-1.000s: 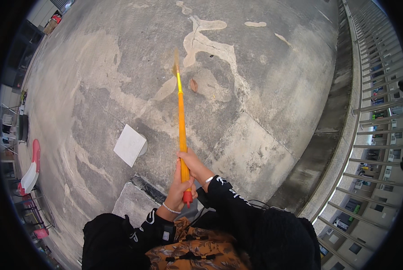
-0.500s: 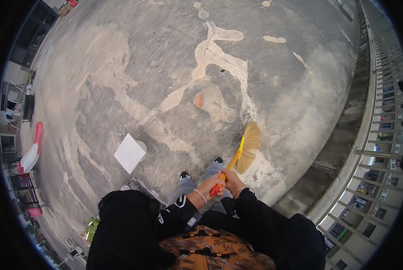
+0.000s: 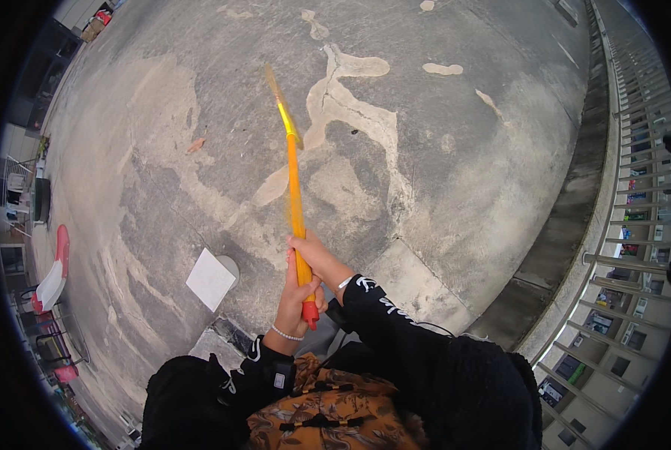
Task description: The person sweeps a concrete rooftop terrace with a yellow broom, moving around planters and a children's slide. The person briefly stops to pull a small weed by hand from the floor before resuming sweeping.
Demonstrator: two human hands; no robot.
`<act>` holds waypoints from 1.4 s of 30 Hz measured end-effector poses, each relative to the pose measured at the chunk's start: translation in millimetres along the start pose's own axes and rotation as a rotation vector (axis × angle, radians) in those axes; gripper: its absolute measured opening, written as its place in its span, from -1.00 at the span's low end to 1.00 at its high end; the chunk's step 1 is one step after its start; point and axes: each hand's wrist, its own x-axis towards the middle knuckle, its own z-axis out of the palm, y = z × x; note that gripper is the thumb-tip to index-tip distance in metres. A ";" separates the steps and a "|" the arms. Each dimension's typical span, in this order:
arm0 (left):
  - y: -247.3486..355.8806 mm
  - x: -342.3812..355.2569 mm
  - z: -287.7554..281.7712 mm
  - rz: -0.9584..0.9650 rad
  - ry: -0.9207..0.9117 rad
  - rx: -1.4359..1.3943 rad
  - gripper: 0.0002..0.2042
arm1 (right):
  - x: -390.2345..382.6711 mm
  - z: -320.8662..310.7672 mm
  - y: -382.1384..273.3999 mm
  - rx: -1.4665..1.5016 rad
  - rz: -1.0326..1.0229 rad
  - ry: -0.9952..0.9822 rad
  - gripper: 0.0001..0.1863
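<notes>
With both hands I hold a broom [image 3: 296, 191] with an orange handle, a red end cap and straw-coloured bristles. My left hand [image 3: 295, 304] wraps round the handle close to the red end. Higher up on the same handle, my right hand [image 3: 314, 259] is closed. The broom points away from me, its bristles seen nearly edge-on against the concrete; whether they touch the ground I cannot tell. A brown dry leaf [image 3: 196, 145] lies on the ground to the left of the bristles.
A square white board [image 3: 214, 279] rests on a round pale base at left. Further left is a red and white curved object [image 3: 53, 266]. A drainage channel [image 3: 534, 262] and metal railing [image 3: 635, 262] run along the right. Pale patches mark the concrete.
The broom has swung from the right to the front left, with its bristles now further away. My right hand has moved up and forward. The leaf has shifted to the left.
</notes>
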 end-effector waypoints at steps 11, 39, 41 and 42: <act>-123.2 141.9 108.0 -0.836 -0.425 -0.235 -0.48 | -96.5 -256.0 -55.0 0.570 0.001 0.459 -0.82; -23.5 257.6 165.8 -0.439 -0.163 -0.245 -0.58 | 92.9 -220.9 -208.7 -0.148 -0.138 0.288 -0.71; -37.3 302.1 166.1 -0.513 -0.312 -0.218 -0.83 | 99.1 -261.2 -228.1 -0.061 0.018 0.421 -0.80; -43.2 328.5 169.4 -0.586 -0.316 -0.215 -0.88 | 104.7 -276.1 -232.9 0.004 -0.069 0.564 -0.84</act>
